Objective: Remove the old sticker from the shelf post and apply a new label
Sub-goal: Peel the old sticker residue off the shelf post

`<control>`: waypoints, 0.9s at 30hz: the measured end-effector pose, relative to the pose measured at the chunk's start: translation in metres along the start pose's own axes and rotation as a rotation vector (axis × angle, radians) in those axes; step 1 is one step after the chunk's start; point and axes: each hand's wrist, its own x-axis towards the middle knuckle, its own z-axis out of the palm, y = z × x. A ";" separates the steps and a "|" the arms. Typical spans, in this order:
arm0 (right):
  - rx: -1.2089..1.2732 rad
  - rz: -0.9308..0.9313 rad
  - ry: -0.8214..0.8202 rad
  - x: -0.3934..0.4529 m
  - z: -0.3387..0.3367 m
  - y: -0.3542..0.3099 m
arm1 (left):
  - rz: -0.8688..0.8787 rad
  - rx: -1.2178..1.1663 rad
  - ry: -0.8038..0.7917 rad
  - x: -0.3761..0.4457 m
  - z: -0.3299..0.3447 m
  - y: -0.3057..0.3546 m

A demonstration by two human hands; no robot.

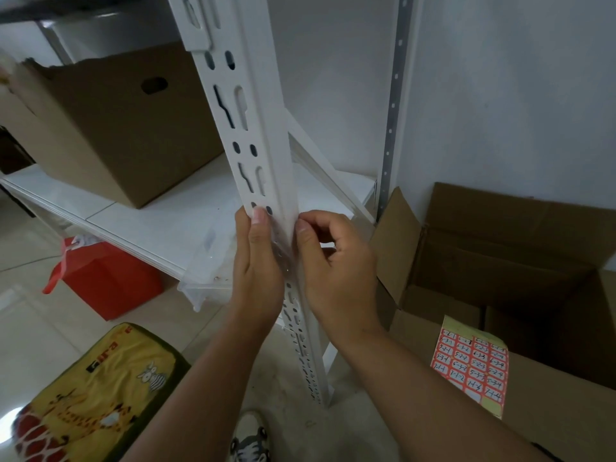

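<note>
Lying on open cardboard box (520, 288) flap, label sheet (470, 361), handwritten codes

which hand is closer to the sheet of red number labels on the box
Right. The right hand is at the shelf post, on the side toward the label sheet; the left hand is on the post's far side.
</note>
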 end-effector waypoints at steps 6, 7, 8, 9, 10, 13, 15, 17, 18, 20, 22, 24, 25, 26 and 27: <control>-0.045 -0.101 0.070 -0.003 0.006 -0.004 | 0.001 0.011 0.005 -0.001 0.001 0.000; -0.049 -0.117 0.088 -0.003 0.007 -0.004 | 0.002 0.012 0.005 -0.001 0.001 0.000; -0.062 -0.136 0.107 -0.003 0.008 -0.004 | 0.007 0.013 0.005 -0.002 0.001 0.000; -0.087 -0.158 0.126 -0.004 0.008 -0.004 | 0.010 0.016 0.004 -0.002 0.002 0.000; -0.121 -0.183 0.140 -0.004 0.008 -0.003 | 0.011 0.019 0.003 -0.002 0.001 -0.001; -0.177 -0.233 0.156 -0.007 0.009 -0.003 | 0.010 0.018 0.000 -0.001 0.002 -0.002; -0.166 -0.230 0.172 -0.007 0.010 -0.004 | 0.002 0.011 -0.008 -0.001 0.002 -0.002; -0.180 -0.226 0.196 -0.005 0.010 -0.005 | -0.004 0.002 -0.012 -0.001 0.001 -0.002; -0.191 -0.228 0.203 -0.005 0.010 -0.005 | -0.006 0.006 -0.008 -0.001 0.001 -0.002; -0.199 -0.243 0.209 -0.007 0.012 -0.007 | -0.003 0.014 -0.007 -0.001 0.002 -0.002; -0.187 -0.268 0.202 -0.009 0.013 -0.009 | 0.010 0.000 -0.012 -0.001 0.003 -0.003; -0.175 -0.269 0.199 -0.009 0.013 -0.010 | 0.021 0.007 -0.012 0.000 0.003 -0.003; -0.167 -0.255 0.207 -0.008 0.013 -0.010 | 0.022 0.016 -0.009 0.000 0.003 -0.004; -0.156 -0.236 0.218 -0.007 0.012 -0.010 | 0.018 0.023 -0.005 0.000 0.002 -0.004; -0.146 -0.223 0.229 -0.006 0.013 -0.010 | 0.012 0.026 -0.001 0.000 0.002 -0.004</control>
